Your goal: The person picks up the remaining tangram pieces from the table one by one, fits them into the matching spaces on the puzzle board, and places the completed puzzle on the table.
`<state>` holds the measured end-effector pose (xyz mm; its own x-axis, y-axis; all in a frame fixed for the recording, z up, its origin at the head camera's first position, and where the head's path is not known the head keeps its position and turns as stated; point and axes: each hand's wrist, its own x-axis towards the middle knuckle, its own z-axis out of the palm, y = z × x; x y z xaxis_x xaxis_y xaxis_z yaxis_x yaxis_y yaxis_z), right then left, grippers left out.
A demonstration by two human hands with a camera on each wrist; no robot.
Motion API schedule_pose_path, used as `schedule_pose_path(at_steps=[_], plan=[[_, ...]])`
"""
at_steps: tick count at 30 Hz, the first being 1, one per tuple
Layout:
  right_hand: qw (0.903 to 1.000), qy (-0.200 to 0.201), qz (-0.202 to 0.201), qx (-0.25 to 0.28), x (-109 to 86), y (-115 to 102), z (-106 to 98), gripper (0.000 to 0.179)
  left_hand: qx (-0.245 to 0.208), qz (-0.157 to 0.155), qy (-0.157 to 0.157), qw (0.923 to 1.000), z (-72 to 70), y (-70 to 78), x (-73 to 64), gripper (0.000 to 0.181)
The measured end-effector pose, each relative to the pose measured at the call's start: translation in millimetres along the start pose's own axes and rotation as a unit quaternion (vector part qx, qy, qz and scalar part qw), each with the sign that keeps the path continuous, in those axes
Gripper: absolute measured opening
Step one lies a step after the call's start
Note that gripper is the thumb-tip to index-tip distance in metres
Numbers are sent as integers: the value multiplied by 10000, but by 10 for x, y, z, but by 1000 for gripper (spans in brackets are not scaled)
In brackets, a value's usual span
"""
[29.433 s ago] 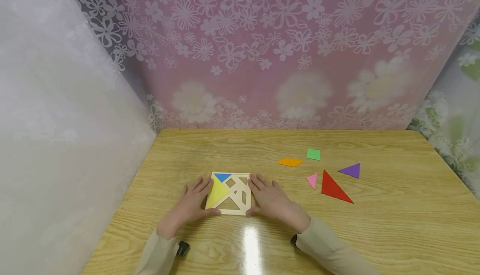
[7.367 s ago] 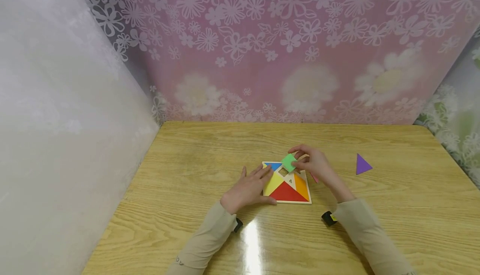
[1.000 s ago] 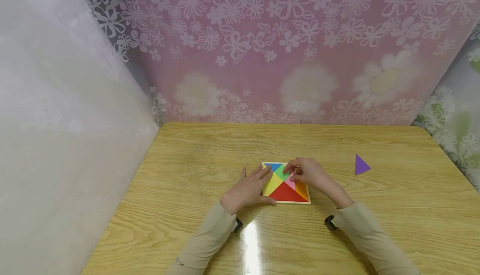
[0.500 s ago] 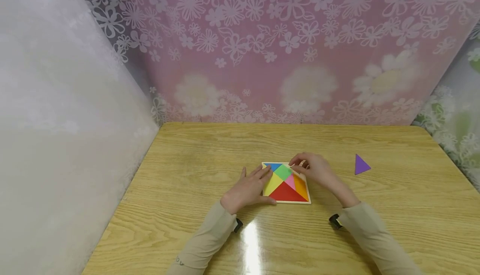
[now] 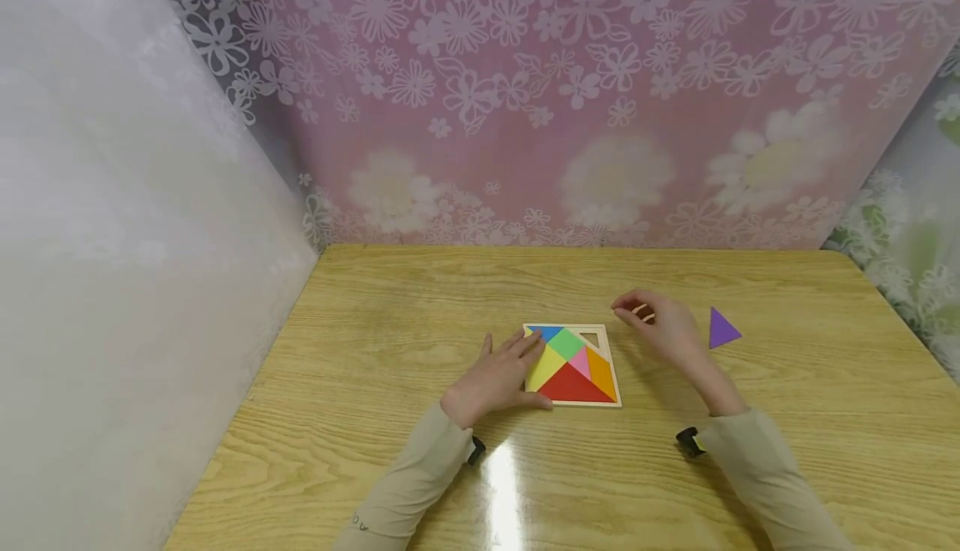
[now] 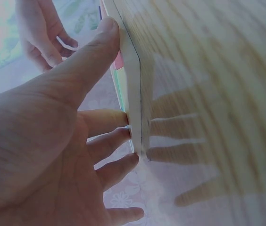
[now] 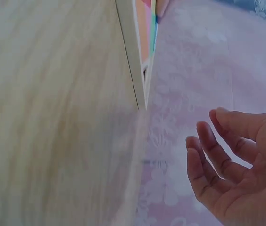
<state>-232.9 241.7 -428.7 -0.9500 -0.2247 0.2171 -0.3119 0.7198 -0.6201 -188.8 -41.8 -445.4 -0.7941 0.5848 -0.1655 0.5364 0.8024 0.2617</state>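
A wooden tangram board (image 5: pixel 585 404) lies on the table. Set in it are red (image 5: pixel 573 387), yellow (image 5: pixel 547 365), blue (image 5: pixel 546 333), green (image 5: pixel 566 343), pink (image 5: pixel 581 362) and orange (image 5: pixel 600 374) pieces. A bare triangular recess (image 5: pixel 591 338) shows at its far right corner. My left hand (image 5: pixel 498 378) rests on the board's left side with fingers spread, thumb on the near edge. To the right of the board, my right hand (image 5: pixel 667 330) hovers with loosely bent fingers and nothing between them, as the right wrist view confirms. A purple triangle (image 5: pixel 723 330) lies just beyond it.
The wood-grain table (image 5: pixel 375 318) extends on both sides of the board. A pink floral curtain (image 5: pixel 480 159) hangs behind its far edge, and a pale cloth (image 5: pixel 150 284) stands along the left.
Since the oldest frame, the board has shifted right and red, orange, green and pink pieces have gone into it. Lately my right hand has left the board, moving right; my left stays put.
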Motion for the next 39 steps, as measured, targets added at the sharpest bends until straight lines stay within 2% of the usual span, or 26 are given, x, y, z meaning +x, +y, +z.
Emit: schedule_pose_path(at_steps=[7,12,17,22,28,34,39], plan=[[9975,459,158,-516,-37,121,-175,21,-37,3,-11,10000,-2,-3,-22,95],[9923,468,420,-1065,-84,262,-315,30,-1,23,0,10000,-7,-4,-38,95],[9839,113,790,-1599,-152,436,-437,43,21,59,-27,10000,-11,-5,-62,95],[9693,-482,1144,-2124,-216,593,-551,55,17,67,-31,10000,-16,-2,-76,95],[9548,-1000,1558,-2327,-295,715,-660,59,6,62,-60,10000,-30,6,-83,94],[9526,-1164,1693,-2245,-319,777,-686,52,11,65,-74,10000,-28,6,-84,94],[9570,-1184,1594,-2115,-299,801,-678,41,63,83,-67,9999,-10,-10,-77,95]])
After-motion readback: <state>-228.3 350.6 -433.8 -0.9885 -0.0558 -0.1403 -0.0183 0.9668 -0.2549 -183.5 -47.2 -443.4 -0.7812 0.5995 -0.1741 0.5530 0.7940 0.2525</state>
